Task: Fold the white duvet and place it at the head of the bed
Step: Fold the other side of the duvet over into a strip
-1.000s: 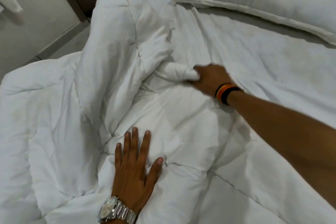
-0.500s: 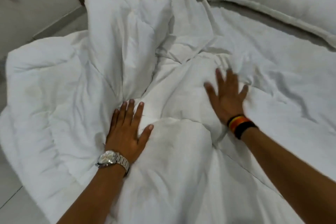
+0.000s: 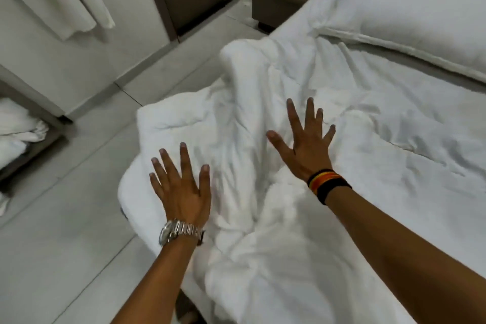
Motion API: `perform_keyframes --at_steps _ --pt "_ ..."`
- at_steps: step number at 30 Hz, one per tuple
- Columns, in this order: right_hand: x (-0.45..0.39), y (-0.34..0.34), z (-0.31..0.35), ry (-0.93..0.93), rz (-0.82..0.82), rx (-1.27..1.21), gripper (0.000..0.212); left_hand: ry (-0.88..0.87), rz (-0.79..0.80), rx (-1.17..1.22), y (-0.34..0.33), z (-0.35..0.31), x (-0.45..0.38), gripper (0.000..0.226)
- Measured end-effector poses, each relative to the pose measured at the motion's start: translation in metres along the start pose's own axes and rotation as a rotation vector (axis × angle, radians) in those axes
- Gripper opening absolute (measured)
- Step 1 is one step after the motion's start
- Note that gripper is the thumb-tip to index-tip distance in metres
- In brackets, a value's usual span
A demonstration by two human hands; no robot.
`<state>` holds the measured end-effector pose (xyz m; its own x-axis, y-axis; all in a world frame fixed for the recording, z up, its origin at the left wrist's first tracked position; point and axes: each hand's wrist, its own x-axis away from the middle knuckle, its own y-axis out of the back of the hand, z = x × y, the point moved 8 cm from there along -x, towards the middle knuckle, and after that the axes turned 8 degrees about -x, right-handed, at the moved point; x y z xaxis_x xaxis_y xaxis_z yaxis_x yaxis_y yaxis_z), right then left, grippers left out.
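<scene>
Both spread flat, fingers splayed, gripping nothing — left hand [image 3: 181, 189] and right hand [image 3: 306, 144] over rumpled white duvet [image 3: 263, 218] directly beneath; pillow [image 3: 410, 16] beyond the right hand.

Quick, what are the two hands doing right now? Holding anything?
Left hand: open, fingers spread, holding nothing, over the white duvet.
Right hand: open, fingers spread, holding nothing, over the duvet too.

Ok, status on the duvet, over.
Left hand and right hand open, fingers spread. Duvet bunched, unfolded. Pillow at head.
</scene>
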<state>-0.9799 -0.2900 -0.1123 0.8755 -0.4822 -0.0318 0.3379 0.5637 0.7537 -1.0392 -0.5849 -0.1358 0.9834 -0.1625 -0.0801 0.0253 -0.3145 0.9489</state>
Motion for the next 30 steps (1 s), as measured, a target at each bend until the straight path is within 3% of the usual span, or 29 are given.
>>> perform_keyframes --at_steps 4,9,16,22,26,30 --pt "-0.042 -0.091 0.060 -0.041 -0.050 0.002 0.094 0.038 0.046 0.010 -0.026 0.055 -0.124 0.078" --pt "-0.057 -0.194 0.056 -0.171 0.058 0.288 0.098 -0.194 0.066 -0.094 -0.059 0.057 -0.237 0.079" --pt "-0.063 -0.210 0.027 -0.219 0.127 0.414 0.096 -0.456 0.214 -0.098 -0.099 0.035 -0.260 0.096" --pt "-0.064 -0.208 0.037 -0.248 0.157 0.428 0.095 -0.589 0.279 -0.232 -0.092 0.027 -0.269 0.079" --pt "-0.071 -0.204 0.073 -0.172 0.108 0.326 0.091 -0.538 0.138 -0.028 -0.022 0.065 -0.280 0.072" --pt "-0.093 -0.237 0.124 -0.022 0.063 0.236 0.088 -0.313 -0.106 -0.064 0.052 0.199 -0.304 0.074"
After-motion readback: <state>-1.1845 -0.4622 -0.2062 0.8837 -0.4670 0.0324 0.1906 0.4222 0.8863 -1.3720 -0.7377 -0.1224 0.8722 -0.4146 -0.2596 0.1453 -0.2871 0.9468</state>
